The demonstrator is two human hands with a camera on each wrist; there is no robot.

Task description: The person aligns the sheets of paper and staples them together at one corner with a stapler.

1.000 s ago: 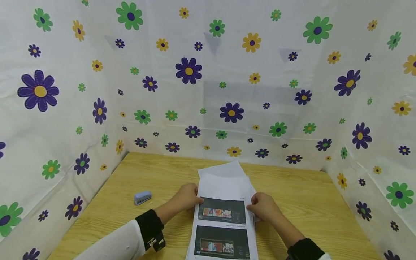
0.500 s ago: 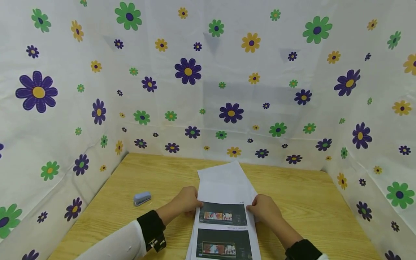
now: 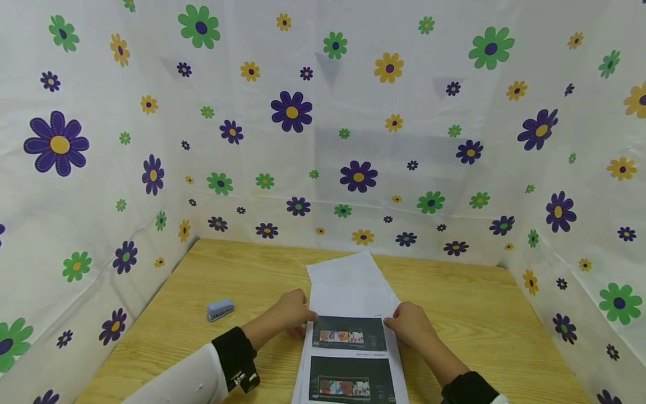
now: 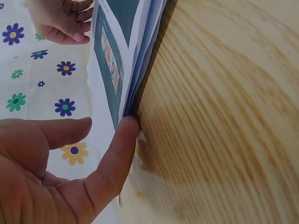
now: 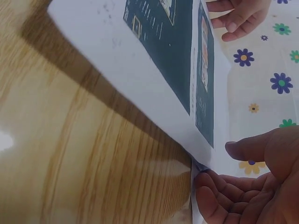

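Observation:
A stack of white sheets (image 3: 353, 292) lies on the wooden table (image 3: 252, 280). Its top sheet (image 3: 350, 359) bears two dark printed pictures. My left hand (image 3: 291, 313) is at the stack's left edge. In the left wrist view one straight finger (image 4: 122, 144) presses on the edge of the stack (image 4: 140, 70) while the thumb (image 4: 56, 133) stays clear of it. My right hand (image 3: 410, 324) is at the right edge. In the right wrist view its fingertips (image 5: 210, 184) touch under the edge of the top sheet (image 5: 154, 60), with the thumb (image 5: 261, 149) raised above.
A small blue-grey stapler (image 3: 220, 309) lies on the table to the left of my left hand. Flower-printed cloth walls (image 3: 323, 140) close in the table at the back and on both sides. Bare wood shows on either side of the sheets.
The printed top sheet has slid a little toward me over the sheets beneath. Both hands stayed at its sides and came slightly nearer with it.

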